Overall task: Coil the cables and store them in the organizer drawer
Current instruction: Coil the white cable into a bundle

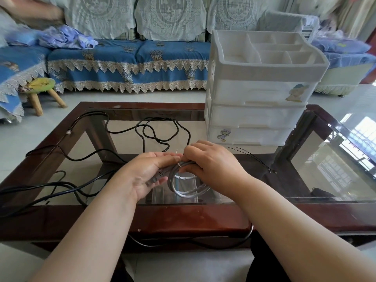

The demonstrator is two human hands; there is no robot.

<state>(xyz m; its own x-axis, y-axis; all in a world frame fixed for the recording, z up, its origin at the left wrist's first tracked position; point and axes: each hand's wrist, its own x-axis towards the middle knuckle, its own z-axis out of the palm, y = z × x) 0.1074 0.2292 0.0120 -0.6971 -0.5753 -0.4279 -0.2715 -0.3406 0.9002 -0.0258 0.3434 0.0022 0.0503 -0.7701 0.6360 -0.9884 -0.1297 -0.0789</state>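
Observation:
A grey cable [187, 190] is wound into a small coil above the glass table top. My left hand [148, 171] holds the coil's left side, with a grey plug under its fingers. My right hand [211, 163] grips the coil's top, and a thin white tie [177, 157] sticks up between the two hands. Loose black cables [156, 135] sprawl over the table's left half. The white plastic organizer [258, 90] stands at the table's back right, its three drawers closed.
The glass table has a dark red wooden frame [183, 218]. Two thin black ties [254, 158] lie right of my right hand. A black cable [183, 244] hangs below the front edge. Behind stand a blue sofa [130, 55] and a small stool [40, 88].

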